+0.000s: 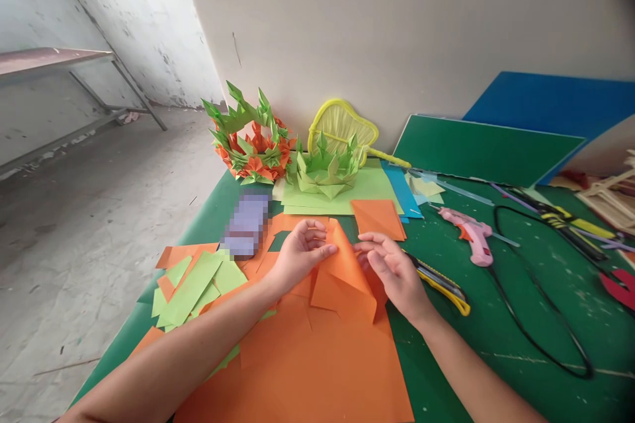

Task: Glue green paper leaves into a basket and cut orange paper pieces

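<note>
An orange paper sheet [342,271], bent over in a loose curve, stands above larger orange sheets [317,370] on the green table. My left hand [305,251] pinches its upper left part between thumb and fingers. On the sheet's right side is my right hand [389,268], fingers apart and slightly curled, the fingertips close to the paper's edge. Whether those fingertips touch it is hard to tell. Green paper scraps [191,287] and orange strips lie left of my left forearm. A yellow utility knife [441,281] rests just right of my right hand.
Behind the hands stand a green folded-paper crown [328,172], an orange-and-green paper piece [253,139] and orange squares [378,218]. A blurred purple object [247,221] lies left. At right are a pink glue gun [469,234], its looping cable, pliers [570,231] and red-handled scissors [620,287].
</note>
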The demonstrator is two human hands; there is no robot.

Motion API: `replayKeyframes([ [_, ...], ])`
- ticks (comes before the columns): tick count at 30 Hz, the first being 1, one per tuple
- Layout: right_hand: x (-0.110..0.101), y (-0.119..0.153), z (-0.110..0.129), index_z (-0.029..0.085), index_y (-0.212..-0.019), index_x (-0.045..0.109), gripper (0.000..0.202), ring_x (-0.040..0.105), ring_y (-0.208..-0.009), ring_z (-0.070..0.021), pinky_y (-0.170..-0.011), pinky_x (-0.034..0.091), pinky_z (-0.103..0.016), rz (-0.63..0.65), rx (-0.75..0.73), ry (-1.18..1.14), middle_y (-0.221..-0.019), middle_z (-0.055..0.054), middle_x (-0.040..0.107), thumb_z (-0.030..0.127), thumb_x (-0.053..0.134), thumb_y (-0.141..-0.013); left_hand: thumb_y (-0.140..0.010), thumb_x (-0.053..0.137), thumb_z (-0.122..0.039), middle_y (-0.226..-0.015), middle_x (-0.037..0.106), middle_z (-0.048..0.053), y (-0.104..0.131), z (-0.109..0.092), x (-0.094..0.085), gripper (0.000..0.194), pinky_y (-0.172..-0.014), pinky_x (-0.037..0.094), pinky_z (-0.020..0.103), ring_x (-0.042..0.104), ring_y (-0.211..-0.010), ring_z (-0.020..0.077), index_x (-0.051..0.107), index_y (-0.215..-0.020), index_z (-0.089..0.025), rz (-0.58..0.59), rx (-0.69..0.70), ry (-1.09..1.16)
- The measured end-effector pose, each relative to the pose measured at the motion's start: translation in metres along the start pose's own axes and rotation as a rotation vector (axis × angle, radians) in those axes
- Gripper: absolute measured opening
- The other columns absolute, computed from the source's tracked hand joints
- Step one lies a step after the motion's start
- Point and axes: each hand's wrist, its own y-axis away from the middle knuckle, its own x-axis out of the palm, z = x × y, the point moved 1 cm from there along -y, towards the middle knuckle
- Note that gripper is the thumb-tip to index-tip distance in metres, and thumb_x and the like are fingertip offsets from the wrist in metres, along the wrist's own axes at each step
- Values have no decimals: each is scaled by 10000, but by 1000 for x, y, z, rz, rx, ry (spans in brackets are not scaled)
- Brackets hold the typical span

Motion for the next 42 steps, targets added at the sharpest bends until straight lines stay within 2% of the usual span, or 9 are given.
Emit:
replayKeyframes([
  [3,1,-2,-2,196,-1000,652,335,649,-780,-195,-689,522,-303,146,223,-149,-880,-57,700,491,555,-877,-634,829,-283,-776,602,-39,4,-1,5,489,-711,465,224,604,-732,95,487,-975,-209,53,-65,13],
  [6,5,-1,-4,176,-841,689,348,628,-735,-203,-660,500,-308,189,292,-120,-789,-36,683,517,649,-790,-662,814,-288,-791,631,-26,6,2,7,508,-706,469,239,612,-713,101,482,-1039,-214,88,-98,3],
  [10,7,0,-8,174,-754,684,363,590,-662,-186,-602,469,-301,88,307,-94,-689,-17,650,537,680,-741,-683,800,-299,-858,655,12,5,6,5,499,-756,478,271,623,-758,118,489,-1061,-201,105,-60,-38],
  [17,4,-3,-12,187,-787,661,378,561,-625,-163,-568,441,-271,-41,303,-98,-674,-12,636,555,700,-712,-683,792,-297,-784,617,-3,4,8,5,413,-715,464,251,594,-727,108,533,-983,-178,81,-24,-157],
  [29,5,-2,-16,218,-838,655,333,584,-670,-190,-615,478,-296,-64,254,-66,-632,1,608,532,693,-736,-674,797,-286,-804,645,7,4,10,5,393,-740,481,266,613,-739,111,541,-951,-175,78,-24,-112],
  [36,6,-4,-8,215,-882,659,284,611,-807,-208,-724,497,-314,12,240,-194,-813,-31,675,487,652,-800,-700,775,-262,-833,637,18,7,10,7,328,-728,503,264,618,-783,123,528,-895,-172,108,0,-144],
  [38,5,-4,-8,210,-859,672,270,609,-809,-206,-723,488,-310,-17,239,-223,-831,-33,684,475,643,-813,-697,773,-252,-823,639,19,10,8,10,310,-730,507,269,622,-776,124,528,-866,-167,131,-20,-171],
  [42,3,-4,-14,200,-793,689,255,596,-754,-188,-671,466,-284,-107,254,-221,-796,-19,689,452,705,-761,-697,769,-250,-831,651,30,13,6,13,281,-733,514,278,627,-766,128,545,-841,-162,154,-23,-231],
])
